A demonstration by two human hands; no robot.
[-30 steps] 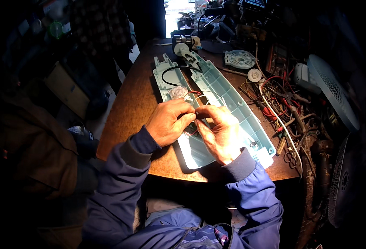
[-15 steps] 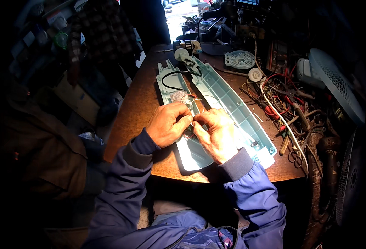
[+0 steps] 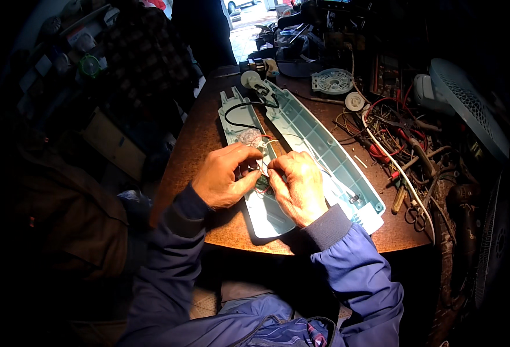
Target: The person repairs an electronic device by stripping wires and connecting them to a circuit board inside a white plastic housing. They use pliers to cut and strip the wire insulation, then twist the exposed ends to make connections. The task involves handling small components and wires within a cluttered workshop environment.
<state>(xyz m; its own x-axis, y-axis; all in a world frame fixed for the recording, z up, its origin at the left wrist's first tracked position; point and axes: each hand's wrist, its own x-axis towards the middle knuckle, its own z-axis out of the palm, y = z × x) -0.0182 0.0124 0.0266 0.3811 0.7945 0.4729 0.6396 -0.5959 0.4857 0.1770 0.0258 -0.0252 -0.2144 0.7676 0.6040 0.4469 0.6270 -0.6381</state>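
Two long pale blue plastic housing halves lie side by side on the table. Over the left half (image 3: 269, 220), thin wires (image 3: 270, 139) run from a clear round part (image 3: 249, 136) down to my fingers. My left hand (image 3: 223, 176) is curled there, its index finger and thumb tips a little apart; what its fingers hold is too small to make out. Thumb and index finger of my right hand (image 3: 298, 188) pinch a thin wire close beside it. The ribbed right half (image 3: 318, 139) lies beyond my right hand. A black cable (image 3: 227, 114) loops between the halves at their far end.
A small motor (image 3: 260, 65) stands at the far end of the table (image 3: 180, 168). Rightward lie a round vented cover (image 3: 332, 81), tangled wires and tools (image 3: 408, 141), a white cord (image 3: 402, 173) and a fan head (image 3: 468, 98). Another person (image 3: 145, 52) stands at the far left.
My left index finger and thumb have parted slightly, and the hand has shifted a little left. My right hand stays almost in place. The housing halves have not moved.
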